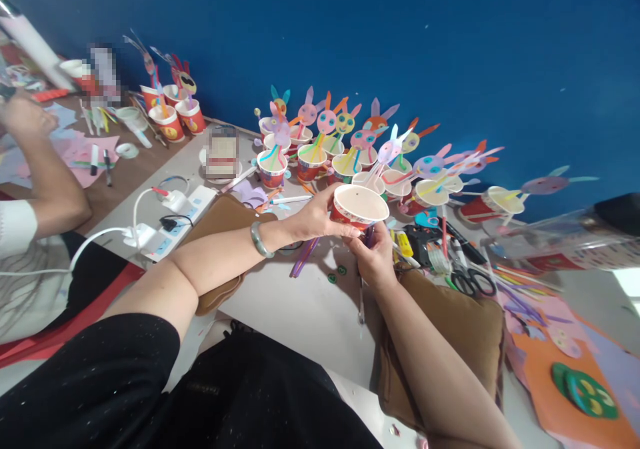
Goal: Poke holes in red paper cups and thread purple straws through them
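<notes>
My left hand (320,217) grips a red-and-white paper cup (361,203), thumb along its near side. The cup is tilted so its pale inside faces me, and a small dark spot shows in it. Just below the cup, my right hand (374,257) is closed with its fingertips near the cup's wall. Something thin and purple (369,237) shows between those fingers; its kind is unclear. Beneath that hand a slim rod (361,309) points down, partly hidden. Purple straws (304,258) and small green pieces (341,270) lie on the table below.
Several paper cups with rabbit-faced straw figures (327,122) line the blue wall. Scissors (474,281), markers and tape crowd the right. Brown cushions (450,329) lie under both arms. A power strip (185,219) with cables sits left, beside another person's arm (47,162).
</notes>
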`<state>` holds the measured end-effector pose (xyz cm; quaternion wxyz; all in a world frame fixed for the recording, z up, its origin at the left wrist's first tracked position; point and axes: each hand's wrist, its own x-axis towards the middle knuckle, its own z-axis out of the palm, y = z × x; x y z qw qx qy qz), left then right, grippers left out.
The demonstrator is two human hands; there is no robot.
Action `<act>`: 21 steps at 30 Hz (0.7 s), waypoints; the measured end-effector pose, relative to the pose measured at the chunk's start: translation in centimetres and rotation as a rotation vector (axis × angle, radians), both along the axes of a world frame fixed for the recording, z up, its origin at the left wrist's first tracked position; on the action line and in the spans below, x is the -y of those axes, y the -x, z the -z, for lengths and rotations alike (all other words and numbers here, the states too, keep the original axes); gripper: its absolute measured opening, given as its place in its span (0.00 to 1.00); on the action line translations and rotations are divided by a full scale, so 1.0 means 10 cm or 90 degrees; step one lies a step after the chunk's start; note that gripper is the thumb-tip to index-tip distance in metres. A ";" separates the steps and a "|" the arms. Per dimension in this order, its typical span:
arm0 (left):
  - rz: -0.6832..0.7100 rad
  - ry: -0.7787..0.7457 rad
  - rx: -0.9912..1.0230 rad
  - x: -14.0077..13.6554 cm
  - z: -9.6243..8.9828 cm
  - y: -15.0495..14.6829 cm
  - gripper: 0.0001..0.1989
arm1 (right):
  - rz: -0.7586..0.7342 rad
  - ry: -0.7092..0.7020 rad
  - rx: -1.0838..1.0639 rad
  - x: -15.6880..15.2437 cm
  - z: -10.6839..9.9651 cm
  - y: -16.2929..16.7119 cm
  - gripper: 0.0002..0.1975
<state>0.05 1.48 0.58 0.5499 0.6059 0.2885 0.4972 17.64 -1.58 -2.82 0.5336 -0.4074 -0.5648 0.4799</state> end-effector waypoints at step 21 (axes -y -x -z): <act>0.010 -0.004 -0.008 0.01 -0.02 0.00 0.36 | -0.029 0.010 -0.025 0.00 0.01 0.01 0.27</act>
